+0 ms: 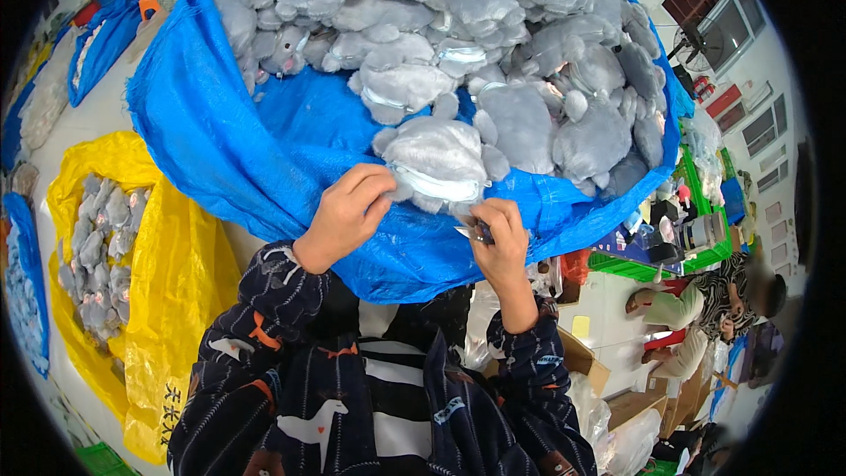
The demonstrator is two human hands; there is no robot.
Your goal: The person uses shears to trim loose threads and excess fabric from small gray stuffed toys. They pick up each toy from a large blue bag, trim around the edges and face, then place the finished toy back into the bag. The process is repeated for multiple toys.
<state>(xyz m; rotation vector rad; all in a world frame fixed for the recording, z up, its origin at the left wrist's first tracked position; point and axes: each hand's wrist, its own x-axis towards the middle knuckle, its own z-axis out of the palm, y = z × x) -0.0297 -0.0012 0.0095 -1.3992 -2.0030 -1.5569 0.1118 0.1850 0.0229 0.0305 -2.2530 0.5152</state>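
A grey plush toy (pixel 436 145) lies before me at the near edge of a heap, with a pale zipper strip (pixel 438 179) across its near side. My left hand (pixel 345 216) pinches the plush at its lower left, beside the strip's end. My right hand (pixel 500 238) is closed around small scissors (pixel 463 231), whose pointed metal tip shows left of the fingers, just below the plush. Most of the scissors is hidden in the palm. Beyond the plush are several similar grey plush toys (pixel 515 128), some with the same pale strip.
A big blue woven sack (pixel 220 132) surrounds the heap. At left stands a yellow sack (pixel 176 273) of smaller grey plush pieces. Green crates (pixel 617 264) and a cardboard box (pixel 586 357) are at right. Farther right sits another person (pixel 718 300).
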